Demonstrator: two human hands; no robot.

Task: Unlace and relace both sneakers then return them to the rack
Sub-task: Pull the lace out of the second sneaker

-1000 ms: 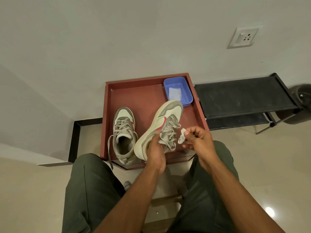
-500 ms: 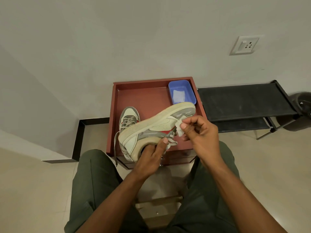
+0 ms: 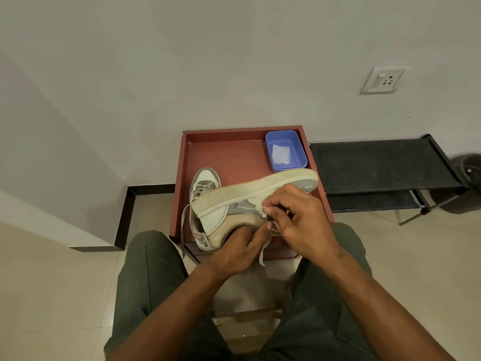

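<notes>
A grey and cream sneaker (image 3: 250, 196) is lifted and tipped on its side above the red tray (image 3: 229, 152), sole facing away from me, toe to the right. My left hand (image 3: 239, 248) grips it from below near the collar. My right hand (image 3: 294, 214) pinches a small white wad against the shoe's side. A loose lace end (image 3: 263, 252) hangs between my hands. The second sneaker (image 3: 203, 183) stands upright on the tray behind it, mostly hidden, with a lace trailing over the tray's left front edge.
A blue plastic tub (image 3: 286, 149) holding a white wipe sits in the tray's far right corner. A black shoe rack (image 3: 377, 162) stands to the right against the wall, with a dark bin (image 3: 468, 183) beyond it. My green-trousered knees frame the tray.
The sneaker has been lifted off the tray and rolled onto its side, sole turning away from me. My right hand brought the white wad onto the shoe's side.
</notes>
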